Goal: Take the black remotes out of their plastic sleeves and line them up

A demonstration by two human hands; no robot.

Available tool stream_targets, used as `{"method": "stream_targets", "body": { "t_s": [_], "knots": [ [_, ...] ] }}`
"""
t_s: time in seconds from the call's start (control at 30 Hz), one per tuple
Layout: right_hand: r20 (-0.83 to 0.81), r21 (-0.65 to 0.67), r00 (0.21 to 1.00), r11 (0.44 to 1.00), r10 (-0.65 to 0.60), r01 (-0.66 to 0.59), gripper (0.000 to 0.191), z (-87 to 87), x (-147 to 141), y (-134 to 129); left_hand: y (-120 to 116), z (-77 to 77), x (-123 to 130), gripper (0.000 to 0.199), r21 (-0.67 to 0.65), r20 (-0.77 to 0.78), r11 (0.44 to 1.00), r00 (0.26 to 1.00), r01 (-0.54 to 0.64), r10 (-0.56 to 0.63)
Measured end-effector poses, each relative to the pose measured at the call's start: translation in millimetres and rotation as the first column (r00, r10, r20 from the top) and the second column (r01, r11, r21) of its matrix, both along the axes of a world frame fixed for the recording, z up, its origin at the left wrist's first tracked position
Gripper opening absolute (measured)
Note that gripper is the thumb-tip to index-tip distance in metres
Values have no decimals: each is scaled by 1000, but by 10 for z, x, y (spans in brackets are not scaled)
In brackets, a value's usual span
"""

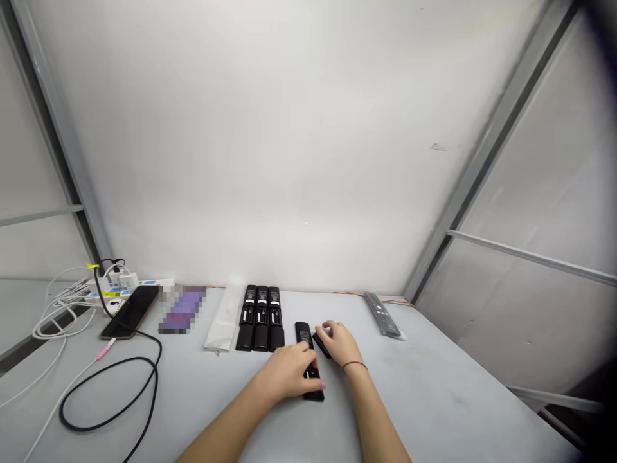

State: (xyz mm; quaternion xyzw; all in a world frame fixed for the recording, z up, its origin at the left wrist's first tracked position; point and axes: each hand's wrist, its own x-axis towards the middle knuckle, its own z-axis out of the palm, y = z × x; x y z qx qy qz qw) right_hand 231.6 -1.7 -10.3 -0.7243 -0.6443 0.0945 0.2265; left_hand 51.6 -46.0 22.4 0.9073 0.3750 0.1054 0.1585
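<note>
A black remote control [303, 332] lies face down on the table in front of me, its battery compartment partly exposed. My left hand [289, 372] is closed around its lower half, the thumb near the bottom end; the fingers hide part of the compartment. Just right of the remote, my right hand [341, 346] holds a small black battery cover [321, 346] at the table surface, fingers bent over it. A row of three similar black remotes [261, 335] lies back-up to the left, with open battery compartments.
Left of the row are a white plastic bag [222, 325], a blurred purple item [183, 310] and a phone [131, 313] on a charging cable. A black cable [72, 427] loops at front left by a power strip [159, 283]. A wrapped grey remote [382, 314] lies right.
</note>
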Motion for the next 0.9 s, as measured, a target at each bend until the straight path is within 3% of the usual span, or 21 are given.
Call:
{"method": "stream_targets", "body": {
  "t_s": [0.1, 0.27, 0.53, 0.73, 0.9],
  "knots": [
    [-29, -18, 998, 999, 47, -47, 31, 28, 27, -32, 39, 2, -82, 38, -78, 16, 986, 989, 151, -150],
    [-46, -26, 992, 992, 120, -121, 28, 19, 71, -63, 83, -52, -76, 22, -77, -11, 985, 988, 155, -156],
    [-65, -36, 990, 991, 129, -132, 34, 48, 34, -61, 318, -45, -7, 12, 171, -37, 983, 996, -73, 80],
    [-66, -4, 984, 986, 166, -167, 25, 70, -45, -60, 491, -79, -12, 14, 185, -92, 964, 973, -193, 213],
    [-76, 6, 971, 974, 227, -227, 34, 115, -94, -85, 547, -116, 64, 17, 238, -101, 945, 962, -223, 252]
  ]
}}
